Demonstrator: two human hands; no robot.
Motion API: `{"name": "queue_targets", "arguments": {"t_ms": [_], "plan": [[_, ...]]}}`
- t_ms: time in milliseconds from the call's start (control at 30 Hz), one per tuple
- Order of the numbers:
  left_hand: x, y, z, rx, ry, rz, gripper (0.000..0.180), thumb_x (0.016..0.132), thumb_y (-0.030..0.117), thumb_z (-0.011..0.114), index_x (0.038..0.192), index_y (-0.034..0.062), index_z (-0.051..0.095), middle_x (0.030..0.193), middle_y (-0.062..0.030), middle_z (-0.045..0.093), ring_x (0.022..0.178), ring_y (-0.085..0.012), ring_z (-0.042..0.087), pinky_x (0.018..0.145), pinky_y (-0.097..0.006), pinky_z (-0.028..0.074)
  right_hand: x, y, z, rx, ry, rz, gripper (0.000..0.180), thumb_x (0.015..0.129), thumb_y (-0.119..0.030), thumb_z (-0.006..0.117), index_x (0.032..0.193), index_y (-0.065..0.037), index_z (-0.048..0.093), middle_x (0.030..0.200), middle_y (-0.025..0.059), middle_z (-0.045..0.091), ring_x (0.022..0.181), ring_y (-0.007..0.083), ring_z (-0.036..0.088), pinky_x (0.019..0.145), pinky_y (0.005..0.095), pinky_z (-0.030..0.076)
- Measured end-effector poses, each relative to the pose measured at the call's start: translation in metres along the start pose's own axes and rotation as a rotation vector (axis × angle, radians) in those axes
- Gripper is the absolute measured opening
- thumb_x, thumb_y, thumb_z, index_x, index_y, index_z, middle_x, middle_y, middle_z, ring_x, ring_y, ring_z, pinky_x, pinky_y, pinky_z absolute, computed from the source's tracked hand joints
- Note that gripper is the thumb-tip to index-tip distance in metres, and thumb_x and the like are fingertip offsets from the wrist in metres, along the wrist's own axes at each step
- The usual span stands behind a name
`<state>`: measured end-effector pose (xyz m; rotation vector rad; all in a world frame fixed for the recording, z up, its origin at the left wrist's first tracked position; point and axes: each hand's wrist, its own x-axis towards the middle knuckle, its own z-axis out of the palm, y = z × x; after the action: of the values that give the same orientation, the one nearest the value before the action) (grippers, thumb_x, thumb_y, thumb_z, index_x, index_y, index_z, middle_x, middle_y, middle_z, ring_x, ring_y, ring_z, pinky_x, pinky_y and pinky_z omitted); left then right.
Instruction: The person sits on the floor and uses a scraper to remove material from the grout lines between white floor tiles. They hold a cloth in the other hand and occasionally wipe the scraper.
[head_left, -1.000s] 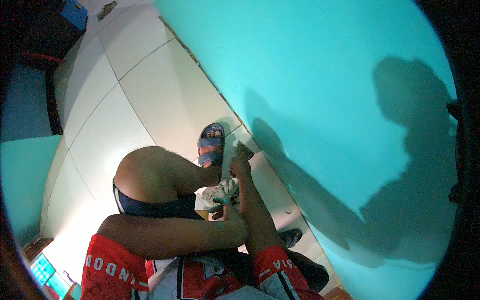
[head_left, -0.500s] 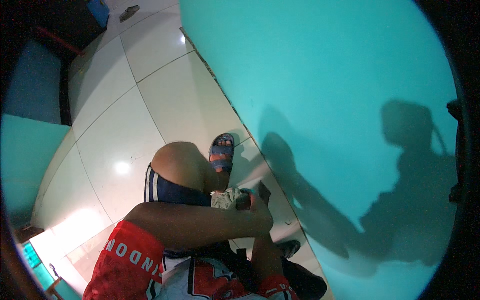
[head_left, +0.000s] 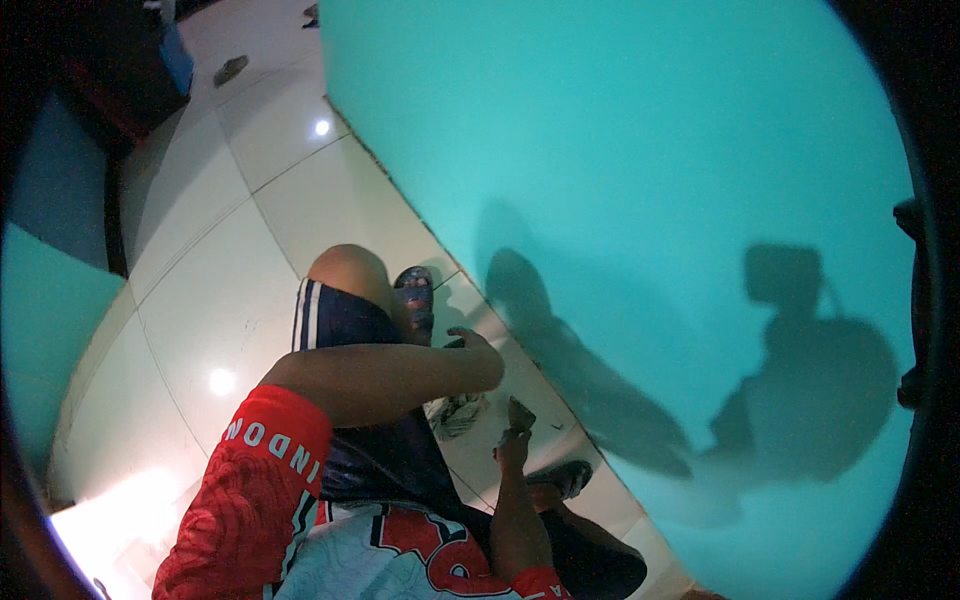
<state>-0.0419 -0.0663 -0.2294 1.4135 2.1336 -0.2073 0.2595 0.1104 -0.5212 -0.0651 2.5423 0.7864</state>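
Observation:
My left arm reaches across my bent knee, and my left hand (head_left: 473, 347) hangs above the floor beside my sandalled foot. Its visible fingers are apart, with nothing seen in them. Lower down, my right hand (head_left: 513, 447) is closed round the near end of a small, flat, dark grey-brown piece (head_left: 520, 414), whose wide end points away from me; its exact kind cannot be made out. Between the hands lies a crumpled greyish sheet or bag (head_left: 460, 415), low near the floor, partly covered by my left forearm.
Pale tiled floor (head_left: 210, 270) meets a turquoise wall (head_left: 620, 150) close on my right, where shadows fall. My sandals (head_left: 414, 295) rest on the tiles. A loose shoe-like object (head_left: 230, 70) lies at the far left, near dark furniture (head_left: 100, 60).
My left hand has moved away from the crumpled sheet, up and left toward my foot. My right hand, lower now, shows clearly with the flat piece. The view has shifted slightly.

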Motion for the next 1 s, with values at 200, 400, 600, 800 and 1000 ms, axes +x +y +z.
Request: {"name": "queue_targets", "arguments": {"t_ms": [200,400,600,800,1000], "plan": [[-0.004,0.001,-0.016,0.107,0.045,0.074,0.028,0.065,0.028,0.068,0.082,0.0077,0.073,0.085,-0.0176,0.067,0.082,-0.0359,0.067,0.072,-0.048,0.053,-0.017,-0.009,-0.007,1.196,0.031,0.565,0.051,0.089,-0.038,0.061,0.127,-0.005,0.052,0.097,0.0110,0.068,0.097,0.0295,0.065,0.082,0.0516,0.050],[-0.023,0.016,-0.038,0.321,-0.106,0.127,0.028,0.063,0.029,0.068,0.081,0.0079,0.073,0.087,-0.0185,0.067,0.084,-0.0366,0.067,0.072,-0.047,0.053,-0.019,0.009,-0.062,1.343,0.060,0.710,0.061,0.093,-0.042,0.052,0.133,0.003,0.043,0.097,0.0230,0.070,0.089,0.0406,0.068,0.074,0.0534,0.055],[-0.001,0.027,-0.039,0.340,-0.159,0.130,0.028,0.071,0.029,0.067,0.090,0.0096,0.075,0.095,-0.0179,0.069,0.092,-0.0361,0.069,0.078,-0.048,0.054,-0.014,0.012,-0.077,1.356,0.000,0.658,0.048,0.092,-0.034,0.053,0.118,0.006,0.056,0.087,0.0214,0.070,0.084,0.0347,0.071,0.070,0.0505,0.056],[0.023,0.008,-0.022,0.195,-0.031,0.265,0.033,0.056,0.032,0.070,0.079,0.0073,0.071,0.084,-0.0190,0.063,0.085,-0.0391,0.065,0.075,-0.047,0.052,-0.010,-0.004,-0.064,1.276,-0.037,0.604,0.027,0.089,-0.028,0.054,0.098,-0.008,0.070,0.095,0.0127,0.072,0.088,0.0327,0.071,0.075,0.0460,0.057],[0.029,-0.007,-0.007,0.106,0.041,0.324,0.041,0.041,0.035,0.073,0.068,0.0051,0.068,0.073,-0.0201,0.057,0.078,-0.0421,0.062,0.071,-0.047,0.050,-0.005,-0.005,-0.067,1.329,-0.204,0.597,0.029,0.088,-0.032,0.054,0.098,-0.012,0.073,0.098,0.0096,0.073,0.092,0.0314,0.071,0.080,0.0452,0.057]]}}
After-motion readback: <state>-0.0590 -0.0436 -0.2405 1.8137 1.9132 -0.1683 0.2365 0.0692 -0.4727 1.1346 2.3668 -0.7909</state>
